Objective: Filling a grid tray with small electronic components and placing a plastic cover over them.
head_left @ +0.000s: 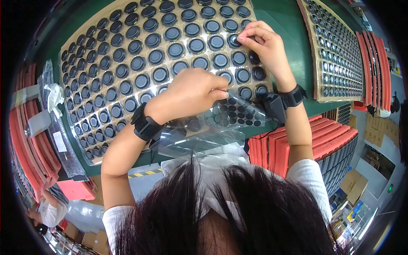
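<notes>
A large clear plastic tray (139, 88) holds rows of round black cap-like parts (154, 57) in its pockets. At the tray's near edge, my left hand (189, 91) is closed, thumb and forefinger pinching the upper edge of a clear sheet of black round stickers (241, 115). The sheet bends and partly overlaps the tray. Farther right, my right hand (265, 44) has its thumb and forefinger together at the rim of one black part (233, 40). Whatever those fingertips hold, if anything, is too small to make out. Both wrists wear black straps.
Another filled tray (335, 55) lies right on the green table (293, 40). Red foam-edged stacks (276, 146) stand near right, with more red stacks (32, 131) at left. A clear plastic bag (63, 144) and a crumpled white piece (54, 97) lie left. Another person (53, 210) is at lower left.
</notes>
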`<action>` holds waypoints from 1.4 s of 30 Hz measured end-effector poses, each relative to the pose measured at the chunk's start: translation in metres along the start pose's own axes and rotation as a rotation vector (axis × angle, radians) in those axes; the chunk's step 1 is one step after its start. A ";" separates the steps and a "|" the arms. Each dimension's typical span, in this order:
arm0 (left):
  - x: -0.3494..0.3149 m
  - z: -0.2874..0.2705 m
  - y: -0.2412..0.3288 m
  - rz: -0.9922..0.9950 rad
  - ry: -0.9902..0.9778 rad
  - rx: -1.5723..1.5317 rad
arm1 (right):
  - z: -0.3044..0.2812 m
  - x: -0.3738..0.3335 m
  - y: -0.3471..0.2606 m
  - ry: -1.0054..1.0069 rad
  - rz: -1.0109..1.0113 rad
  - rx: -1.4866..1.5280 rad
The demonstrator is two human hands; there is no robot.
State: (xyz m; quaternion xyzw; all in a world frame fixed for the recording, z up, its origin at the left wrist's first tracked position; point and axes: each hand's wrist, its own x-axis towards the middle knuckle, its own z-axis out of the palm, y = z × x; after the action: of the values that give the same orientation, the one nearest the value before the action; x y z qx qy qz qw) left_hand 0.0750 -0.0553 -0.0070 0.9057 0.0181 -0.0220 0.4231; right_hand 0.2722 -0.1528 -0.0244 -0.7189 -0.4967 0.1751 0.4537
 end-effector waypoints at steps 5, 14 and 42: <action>0.000 0.000 0.000 0.008 0.008 0.002 | 0.000 -0.001 0.002 0.008 -0.002 -0.022; 0.001 0.001 0.000 0.001 0.035 -0.016 | 0.002 -0.001 0.007 0.007 -0.016 -0.035; 0.001 0.001 0.002 -0.006 0.091 -0.062 | 0.000 -0.065 -0.061 -0.274 0.124 0.129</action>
State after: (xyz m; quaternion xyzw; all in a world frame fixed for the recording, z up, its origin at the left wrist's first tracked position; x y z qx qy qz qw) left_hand 0.0765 -0.0574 -0.0063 0.8920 0.0406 0.0188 0.4497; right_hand 0.2096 -0.2035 0.0134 -0.6871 -0.4963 0.3306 0.4150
